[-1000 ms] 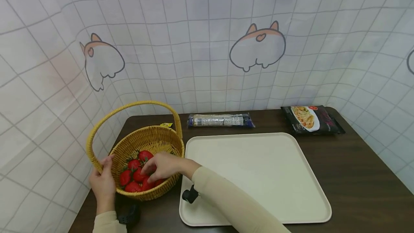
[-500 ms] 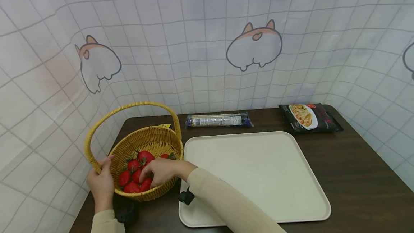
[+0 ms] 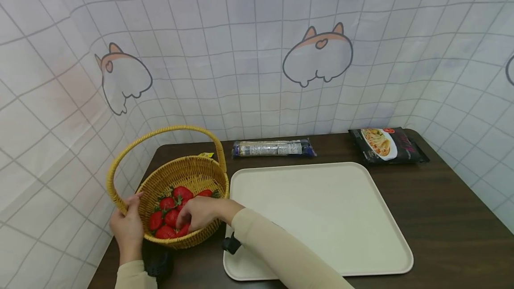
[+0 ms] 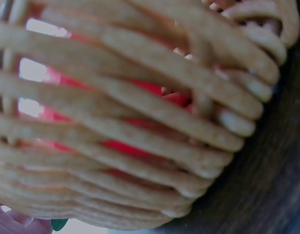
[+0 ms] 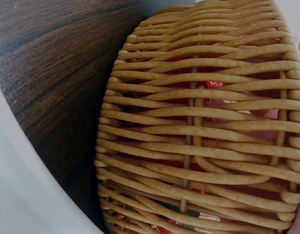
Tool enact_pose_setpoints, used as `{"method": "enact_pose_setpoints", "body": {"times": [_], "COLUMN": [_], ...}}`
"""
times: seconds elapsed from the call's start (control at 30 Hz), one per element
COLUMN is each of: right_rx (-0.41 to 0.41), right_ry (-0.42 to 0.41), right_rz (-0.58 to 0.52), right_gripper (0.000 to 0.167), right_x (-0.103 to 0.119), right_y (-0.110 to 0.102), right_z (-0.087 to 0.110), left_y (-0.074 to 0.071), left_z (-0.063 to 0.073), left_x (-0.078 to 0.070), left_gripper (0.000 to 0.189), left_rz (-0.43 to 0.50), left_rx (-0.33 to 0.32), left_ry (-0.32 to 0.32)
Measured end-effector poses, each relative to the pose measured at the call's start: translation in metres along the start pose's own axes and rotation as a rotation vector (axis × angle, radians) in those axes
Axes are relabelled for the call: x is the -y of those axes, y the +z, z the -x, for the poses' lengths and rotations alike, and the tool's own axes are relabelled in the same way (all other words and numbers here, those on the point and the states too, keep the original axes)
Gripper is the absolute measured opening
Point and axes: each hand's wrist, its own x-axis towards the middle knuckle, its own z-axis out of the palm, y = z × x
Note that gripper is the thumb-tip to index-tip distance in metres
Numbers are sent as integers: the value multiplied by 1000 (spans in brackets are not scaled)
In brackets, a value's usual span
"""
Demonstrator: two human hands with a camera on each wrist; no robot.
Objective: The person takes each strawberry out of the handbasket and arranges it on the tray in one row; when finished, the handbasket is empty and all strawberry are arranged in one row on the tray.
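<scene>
A yellow wicker basket (image 3: 192, 171) with a tall hoop handle stands at the table's left, several red strawberries (image 3: 166, 232) with green leaves inside. My left hand (image 3: 127, 229) grips its rim at the near left, by the foot of the handle. Reaching over the right side of the rim, my right hand (image 3: 202, 212) has its fingers bent down round a strawberry (image 3: 183, 230) near the front; the fingertips are partly hidden. In both wrist views the woven wall (image 4: 140, 107) fills most of the picture, with red showing through the gaps.
A cream tray (image 3: 321, 217) lies right of the basket, under my right forearm. Along the back lie a long clear-wrapped packet (image 3: 273, 148) and a black food bag (image 3: 388, 146). A small yellow packet (image 3: 206, 154) lies behind the basket. A printed curtain (image 3: 257, 57) surrounds the table.
My right hand has lowered deeper among the strawberries, its fingers drawing together from a wider spread. A strawberry at the right has come into sight. My left hand stays on the basket.
</scene>
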Motion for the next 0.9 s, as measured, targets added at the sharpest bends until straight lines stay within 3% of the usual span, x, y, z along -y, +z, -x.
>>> {"method": "enact_pose_setpoints", "body": {"times": [0.2, 0.37, 0.73, 0.9], "right_rx": [-20, -81, -294, -436], "right_ry": [-13, -17, -117, -137], "right_rz": [8, -69, -206, -379], "right_gripper": [22, 24, 28, 31], "right_x": [0, -1, -10, -8], "right_y": [0, -1, -6, -1], "right_z": [1, 6, 18, 30], "left_y": [-1, -1, 3, 2], "left_z": [0, 1, 0, 1], "left_x": [1, 0, -1, -1], "left_gripper": [37, 36, 34, 31], "left_rz": [-15, -8, -3, -5], "left_rx": [-1, -3, -2, -2], "left_ry": [-1, 1, 10, -1]}}
